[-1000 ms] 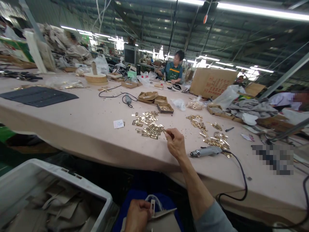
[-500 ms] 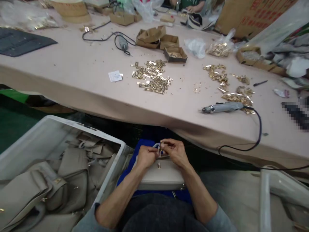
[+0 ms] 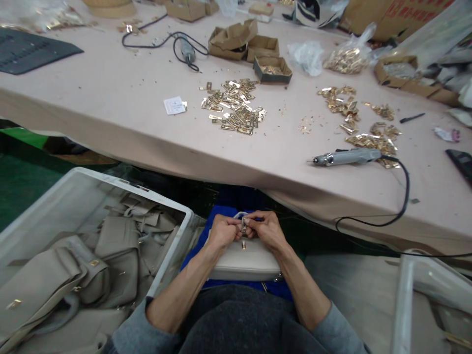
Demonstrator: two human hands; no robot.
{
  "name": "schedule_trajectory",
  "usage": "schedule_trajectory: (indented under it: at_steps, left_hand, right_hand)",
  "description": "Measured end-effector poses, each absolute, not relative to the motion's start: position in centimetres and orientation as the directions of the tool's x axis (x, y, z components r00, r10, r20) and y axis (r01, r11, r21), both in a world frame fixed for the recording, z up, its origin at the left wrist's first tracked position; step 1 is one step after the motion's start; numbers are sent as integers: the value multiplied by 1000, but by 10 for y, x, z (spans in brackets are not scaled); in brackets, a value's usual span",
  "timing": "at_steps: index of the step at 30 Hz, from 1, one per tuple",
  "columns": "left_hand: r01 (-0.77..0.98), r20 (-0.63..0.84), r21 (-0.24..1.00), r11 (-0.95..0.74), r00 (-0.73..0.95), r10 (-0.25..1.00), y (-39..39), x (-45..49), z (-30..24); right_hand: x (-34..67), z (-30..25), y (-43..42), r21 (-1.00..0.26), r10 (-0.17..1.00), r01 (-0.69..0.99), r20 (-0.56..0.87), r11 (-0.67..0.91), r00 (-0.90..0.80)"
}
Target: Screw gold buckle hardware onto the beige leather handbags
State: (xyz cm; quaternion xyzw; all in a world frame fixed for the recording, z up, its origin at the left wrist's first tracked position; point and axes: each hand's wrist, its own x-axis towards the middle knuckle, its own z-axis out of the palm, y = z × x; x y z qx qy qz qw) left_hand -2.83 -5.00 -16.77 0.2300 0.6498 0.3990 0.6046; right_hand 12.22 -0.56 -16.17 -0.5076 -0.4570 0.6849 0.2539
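A beige handbag (image 3: 239,268) lies across my lap on blue cloth (image 3: 197,253). A small gold turn-lock post (image 3: 243,245) sticks out of its upper face. Just above that post, a gold rectangular metal plate (image 3: 244,225) is pinched between the fingertips of both hands. My left hand (image 3: 222,231) grips its left side with thumb and forefinger. From the right, my right hand (image 3: 268,231) closes on the other side. Behind the fingers the bag's light handle (image 3: 240,215) shows in part. The fingers hide whatever flap the plate sits against.
On the table (image 3: 121,103) lie a pile of gold plates (image 3: 236,110), gold fittings (image 3: 372,142) and a grey electric screwdriver (image 3: 346,157) with a trailing cord. A white bin (image 3: 184,231) of beige bags stands at left, another bin (image 3: 403,295) at right.
My hands have drawn closer together. The gold plate, earlier held up mostly by the right fingers, is now between both hands' fingertips. The view has tipped slightly downward.
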Motion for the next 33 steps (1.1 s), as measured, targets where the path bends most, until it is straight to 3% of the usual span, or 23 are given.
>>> schedule_trajectory:
  at_steps: [14,33]
  left_hand:
    - [-209,-613,787,580,-160,774,-55,-31,-175]
    - [-162,-566,822,546,-121,815,-56,-32,-171]
  right_hand:
    - [120,-158,-8,-914,854,70,-399,-400,-334]
    - [115,-161,-10,-911,874,165,-411,-379,-258]
